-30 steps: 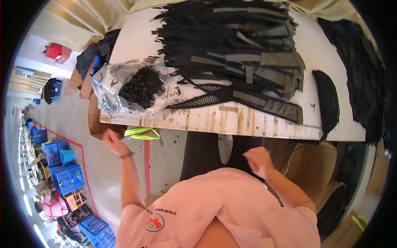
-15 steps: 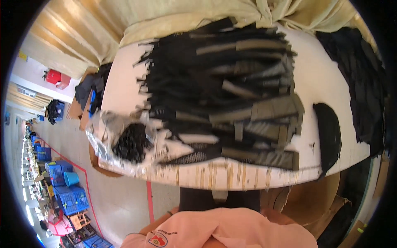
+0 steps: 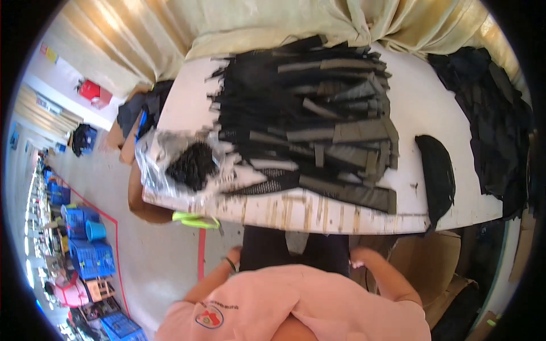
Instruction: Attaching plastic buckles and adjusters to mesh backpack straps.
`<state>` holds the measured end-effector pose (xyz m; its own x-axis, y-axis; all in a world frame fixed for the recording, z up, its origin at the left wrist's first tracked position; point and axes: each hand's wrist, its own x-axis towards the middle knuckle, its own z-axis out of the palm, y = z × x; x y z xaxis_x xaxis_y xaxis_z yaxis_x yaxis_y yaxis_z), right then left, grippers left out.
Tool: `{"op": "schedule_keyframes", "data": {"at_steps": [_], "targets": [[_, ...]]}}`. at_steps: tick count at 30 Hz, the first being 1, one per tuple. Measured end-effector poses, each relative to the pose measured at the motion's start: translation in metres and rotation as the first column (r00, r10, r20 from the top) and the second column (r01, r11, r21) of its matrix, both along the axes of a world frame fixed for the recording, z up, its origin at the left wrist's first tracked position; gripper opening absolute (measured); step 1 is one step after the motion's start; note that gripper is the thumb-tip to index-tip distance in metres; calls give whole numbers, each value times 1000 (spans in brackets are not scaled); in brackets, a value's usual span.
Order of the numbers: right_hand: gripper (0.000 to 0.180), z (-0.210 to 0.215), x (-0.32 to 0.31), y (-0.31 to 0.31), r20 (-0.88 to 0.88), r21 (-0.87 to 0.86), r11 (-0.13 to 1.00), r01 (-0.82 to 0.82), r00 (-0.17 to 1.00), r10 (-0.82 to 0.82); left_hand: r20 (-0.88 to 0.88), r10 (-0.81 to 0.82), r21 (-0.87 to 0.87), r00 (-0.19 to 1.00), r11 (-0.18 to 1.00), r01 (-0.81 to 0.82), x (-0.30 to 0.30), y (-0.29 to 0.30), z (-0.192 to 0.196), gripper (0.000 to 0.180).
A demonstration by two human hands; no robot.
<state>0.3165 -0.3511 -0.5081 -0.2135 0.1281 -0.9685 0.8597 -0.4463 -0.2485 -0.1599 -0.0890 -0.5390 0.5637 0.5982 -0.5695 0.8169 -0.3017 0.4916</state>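
Observation:
My left hand (image 3: 235,254), with a dark band on its wrist, hangs beside my dark trousers, below the table's front edge. On the other side my right hand (image 3: 358,257) hangs low against my right thigh. Both are small in view and their fingers are mostly hidden; neither touches the things on the table. Ahead lies a wide spread of black and grey fabric strips (image 3: 307,113), some with mesh parts, overlapping in rows. A clear plastic bag (image 3: 153,170) holding a bunch of black pieces (image 3: 195,165) sits at the table's front left.
A black curved fabric piece (image 3: 437,181) lies on the white table (image 3: 406,96), right of the strips. More dark fabric (image 3: 492,113) covers the right end. Neon-green material (image 3: 196,220) hangs at the front edge. Cardboard boxes (image 3: 426,256) stand below right; blue crates (image 3: 91,258) stand left.
My view has shifted, so the table sits a little higher before my body. Both arms and hands now show more clearly. The neon-green material has come into view. The fabric layout looks the same.

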Motion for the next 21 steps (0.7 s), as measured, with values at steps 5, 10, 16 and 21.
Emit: {"op": "schedule_keyframes", "data": {"at_steps": [5,10,16,21], "targets": [[17,245,-15,100,-548,680,252,688,706,-449,139,227,-391,964,907,-157,68,33,174,32],[27,220,-28,164,89,951,-208,-229,845,-527,412,607,-851,679,523,48,173,29,246,35],[23,193,-31,159,56,929,-306,-206,899,-435,189,852,-982,489,163,95,249,39,230,31],[19,206,-27,124,-5,955,-285,-87,951,-308,263,935,-955,239,217,203,244,68,196,16]]}}
